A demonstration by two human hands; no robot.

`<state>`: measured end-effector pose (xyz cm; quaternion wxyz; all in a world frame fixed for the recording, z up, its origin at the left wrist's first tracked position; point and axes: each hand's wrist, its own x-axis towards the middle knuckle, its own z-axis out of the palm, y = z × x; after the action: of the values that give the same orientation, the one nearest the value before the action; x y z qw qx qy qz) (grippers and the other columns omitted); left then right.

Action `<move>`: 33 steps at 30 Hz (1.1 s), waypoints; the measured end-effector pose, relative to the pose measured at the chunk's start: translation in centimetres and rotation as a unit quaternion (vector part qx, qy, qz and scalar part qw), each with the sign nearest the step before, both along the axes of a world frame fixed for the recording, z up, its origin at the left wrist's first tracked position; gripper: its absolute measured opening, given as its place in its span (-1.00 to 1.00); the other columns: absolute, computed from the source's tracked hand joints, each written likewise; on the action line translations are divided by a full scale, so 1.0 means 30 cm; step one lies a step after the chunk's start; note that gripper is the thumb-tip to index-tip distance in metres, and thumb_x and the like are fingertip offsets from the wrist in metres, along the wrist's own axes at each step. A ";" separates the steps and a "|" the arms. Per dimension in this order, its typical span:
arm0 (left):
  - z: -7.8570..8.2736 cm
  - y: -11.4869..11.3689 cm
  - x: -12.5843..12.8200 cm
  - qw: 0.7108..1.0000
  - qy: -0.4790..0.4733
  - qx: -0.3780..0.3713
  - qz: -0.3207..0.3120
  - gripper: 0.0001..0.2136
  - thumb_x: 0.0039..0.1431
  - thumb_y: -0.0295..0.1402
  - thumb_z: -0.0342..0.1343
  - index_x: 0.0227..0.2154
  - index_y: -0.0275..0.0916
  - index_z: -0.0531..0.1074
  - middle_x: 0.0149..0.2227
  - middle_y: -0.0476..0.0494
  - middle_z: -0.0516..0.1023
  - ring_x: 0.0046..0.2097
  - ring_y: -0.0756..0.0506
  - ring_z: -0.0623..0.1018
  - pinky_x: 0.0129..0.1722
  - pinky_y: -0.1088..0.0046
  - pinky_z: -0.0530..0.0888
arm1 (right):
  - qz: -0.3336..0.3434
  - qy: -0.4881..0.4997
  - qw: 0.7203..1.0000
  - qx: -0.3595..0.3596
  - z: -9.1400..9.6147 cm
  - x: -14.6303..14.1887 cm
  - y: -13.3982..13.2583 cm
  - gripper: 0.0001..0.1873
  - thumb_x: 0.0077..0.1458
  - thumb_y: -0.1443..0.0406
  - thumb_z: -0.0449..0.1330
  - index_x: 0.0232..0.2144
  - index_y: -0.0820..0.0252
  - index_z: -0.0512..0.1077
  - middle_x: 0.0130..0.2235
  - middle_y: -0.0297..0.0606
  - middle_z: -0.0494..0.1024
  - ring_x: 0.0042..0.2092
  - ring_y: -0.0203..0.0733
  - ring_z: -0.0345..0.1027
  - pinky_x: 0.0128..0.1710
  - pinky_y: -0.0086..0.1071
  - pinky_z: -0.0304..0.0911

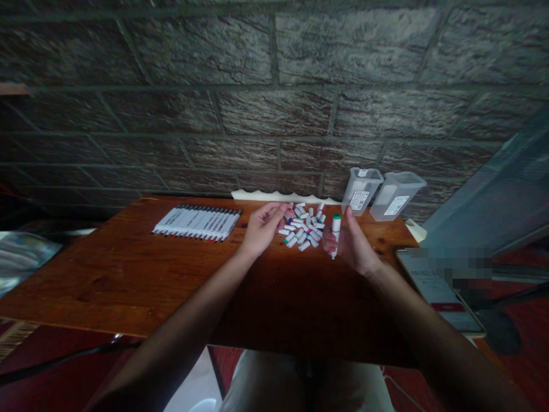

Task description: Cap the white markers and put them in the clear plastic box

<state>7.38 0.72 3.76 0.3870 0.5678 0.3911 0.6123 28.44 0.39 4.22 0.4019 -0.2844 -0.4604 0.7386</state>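
1. Bench (132, 269): work over its bare front stretch, where a dropped part would land in plain sight.
2. Row of pens (195, 223): it lies side by side to the left, well apart from the heap; let the left elbow swing wide of it so the order survives.
3. Clear containers (397, 197): both stand upright at the back right, just beyond the right hand, so lift over rather than sweep past them.
4. Left grip (263, 226): fingertips are drawn nearly together at the heap's left edge; whether they pinch a part, I cannot tell. Pick from the outside inward, one at a time.
5. Right grip (358, 249): fingers are curled around one part, thumb raised away from it. Bringing the thumb in would steady it.
6. Heap of short parts (302, 236): white with coloured ends, strewn between the hands; a light touch avoids rolling them.
7. Green-topped part (337, 229): nearly upright in the right fingers, green end up, narrow tip down; best held by its white barrel.
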 end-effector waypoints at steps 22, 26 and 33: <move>-0.014 0.015 -0.020 0.997 0.032 0.034 0.064 -0.73 0.16 -0.14 0.15 -0.30 -0.26 0.52 -0.55 0.00 0.47 -0.58 0.08 0.30 -0.57 0.54 0.23 | -0.097 -0.029 0.995 0.010 -0.037 0.007 0.033 -0.43 -0.04 -0.23 0.13 -0.51 0.15 0.35 -0.63 -0.43 0.24 -0.63 -0.40 -0.01 -0.67 -0.47 -0.04; -0.012 0.019 -0.024 0.997 0.029 0.034 0.068 -0.73 0.15 -0.13 0.16 -0.30 -0.26 0.52 -0.53 -0.01 0.50 -0.54 0.07 0.38 -0.51 0.55 0.31 | -0.095 -0.077 0.989 0.080 -0.052 0.007 0.023 -0.63 -0.07 -0.02 0.31 -0.39 0.14 0.49 -0.42 -0.37 0.49 -0.41 -0.33 0.31 -0.41 -0.46 0.25; -0.004 -0.007 0.002 0.995 0.085 0.016 -0.046 -0.74 0.04 -0.23 0.27 -0.23 -0.26 0.57 -0.26 -0.15 0.63 -0.26 -0.05 0.57 -0.23 0.45 0.47 | -0.070 -0.072 0.991 0.089 -0.051 -0.038 -0.014 -0.67 -0.14 0.17 0.41 -0.28 0.14 0.52 -0.28 -0.36 0.60 -0.34 -0.32 0.43 -0.22 -0.38 0.37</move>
<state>7.45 0.51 3.64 0.3707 0.6412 0.3863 0.5498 27.29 -0.03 2.70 0.4420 -0.3319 -0.5310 0.6423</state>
